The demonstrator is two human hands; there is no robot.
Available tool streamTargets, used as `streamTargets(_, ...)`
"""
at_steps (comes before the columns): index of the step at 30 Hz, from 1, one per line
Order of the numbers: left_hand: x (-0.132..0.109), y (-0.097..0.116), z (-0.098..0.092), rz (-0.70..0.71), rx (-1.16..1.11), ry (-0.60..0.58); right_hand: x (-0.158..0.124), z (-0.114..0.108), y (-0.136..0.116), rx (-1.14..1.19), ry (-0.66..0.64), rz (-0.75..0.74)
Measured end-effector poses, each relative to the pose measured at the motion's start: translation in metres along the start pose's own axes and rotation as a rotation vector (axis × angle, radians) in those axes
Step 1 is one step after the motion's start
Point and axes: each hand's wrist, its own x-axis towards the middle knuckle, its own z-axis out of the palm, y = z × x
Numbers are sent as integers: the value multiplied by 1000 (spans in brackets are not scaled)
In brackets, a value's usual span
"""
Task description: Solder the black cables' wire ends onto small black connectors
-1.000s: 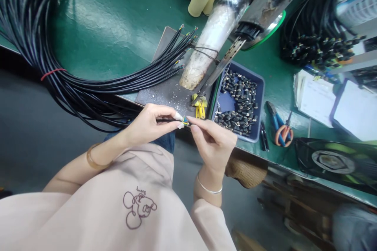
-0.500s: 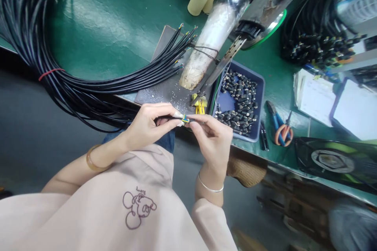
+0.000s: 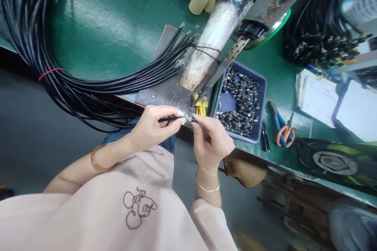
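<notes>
My left hand [image 3: 156, 123] pinches a black cable [image 3: 170, 119] close to its end, where thin coloured wires show. Something white covers a fingertip there. Facing it, my right hand [image 3: 210, 137] is closed on a small black connector [image 3: 195, 120], whose end points at the wires. Whether wires and connector touch is too small to tell. Just beyond my fingers, a soldering iron [image 3: 222, 66] slants down with its tip over a yellow holder [image 3: 200, 106]. A blue-grey tray [image 3: 263, 110] of many small black connectors [image 3: 244, 98] stands right of the iron.
A thick bundle of black cables [image 3: 97, 86] runs along the left, its stripped ends over a grey board [image 3: 153, 96]. A wrapped duct [image 3: 203, 43] hangs above. Pliers [image 3: 277, 119], scissors [image 3: 285, 135], papers [image 3: 315, 98] and a black fan [image 3: 335, 160] lie to the right.
My right hand has turned and its fingers have curled in more, so the connector shows. My left hand has shifted slightly right with the cable. The coloured wires' position has changed a little.
</notes>
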Motion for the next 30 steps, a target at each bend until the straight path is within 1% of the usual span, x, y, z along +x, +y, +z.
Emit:
streamTargets(3, 2, 1, 5, -68, -87, 8, 0, 0, 2, 9, 1, 28)
streamTargets(5, 4, 1, 6, -111, -135, -10, -1, 0, 3, 6, -11, 49)
streamTargets(7, 6, 0, 7, -132, -155, -15, -1, -1, 4, -12, -10, 55)
streamTargets(8, 7, -1, 7, -136, -151, -11, -1, -1, 4, -17, 11, 63)
streamTargets(9, 8, -2, 8, -136, -140, -3, -1, 0, 3, -9, 57, 76)
streamTargets(10, 8, -4, 8, -136, -126, 9, 0, 0, 3, 17, 133, 87)
streamTargets(13, 11, -5, 9, -131, -86, 43, 1, 2, 1, 140, 405, 74)
streamTargets(14, 12, -5, 10, -127, -80, 53, 1, 3, 1, 165, 448, 69)
streamTargets(15, 13, -4, 10, -121, -80, 60, 0, 3, 0, 171, 451, 77)
streamTargets(16, 14, -3, 10, -115, -81, 67, -1, 4, 0, 154, 422, 94)
streamTargets(19, 17, -1, 11, -102, -76, 82, -3, 6, 1, 67, 254, 129)
streamTargets(20, 18, -1, 11, -101, -65, 85, -3, 8, 2, 39, 205, 116)
streamTargets(22, 19, -3, 12, -97, -40, 88, -2, 11, 3, 17, 147, 80)
streamTargets(26, 22, -6, 13, -79, -15, 103, 4, 17, 4, 54, 149, 80)
streamTargets(30, 24, -3, 13, -60, -14, 97, 9, 18, 4, 49, 162, 87)
